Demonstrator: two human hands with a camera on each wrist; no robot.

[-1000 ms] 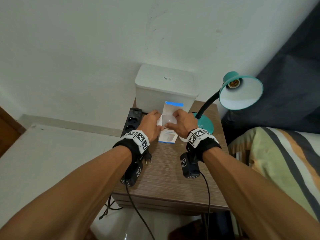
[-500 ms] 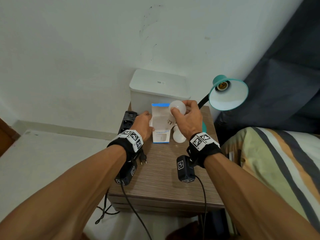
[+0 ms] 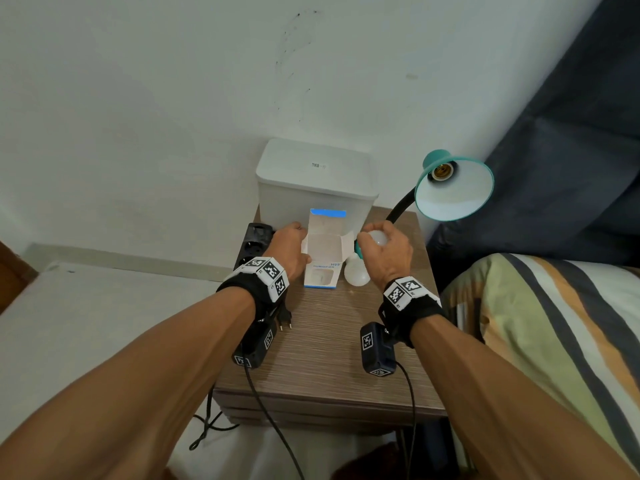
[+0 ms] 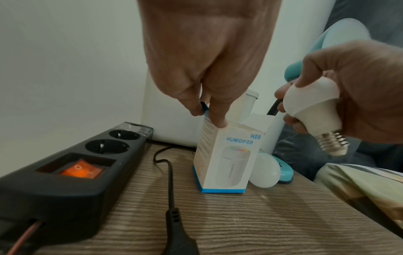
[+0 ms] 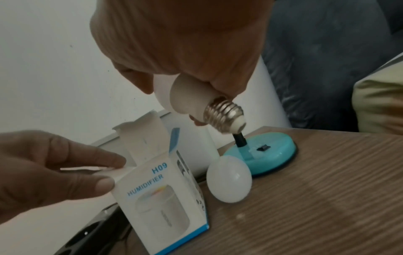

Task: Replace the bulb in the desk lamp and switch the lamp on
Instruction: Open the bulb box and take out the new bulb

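Observation:
My right hand (image 3: 372, 239) grips a white bulb (image 5: 191, 98) by its dome, with the metal screw base (image 5: 224, 115) pointing down and to the right. It hangs above the teal lamp base (image 5: 266, 160). The lamp's shade (image 3: 453, 192) faces me with an empty socket (image 3: 441, 172). My left hand (image 4: 207, 113) pinches the top flap of an open white-and-blue box (image 3: 323, 258) standing on the nightstand. A second white bulb (image 3: 356, 275) lies on the wood between the box and the lamp base.
On the nightstand (image 3: 329, 358), a white lidded container (image 3: 317, 188) stands against the wall. A black power strip (image 4: 65, 172) with a lit orange switch lies at the left edge, with a loose plug (image 3: 284, 320) near it. A striped bed (image 3: 554, 323) lies to the right.
My right hand took the bulb out of the box, lifted it, then carried it right, beside the lamp's neck. My left hand stayed on the box.

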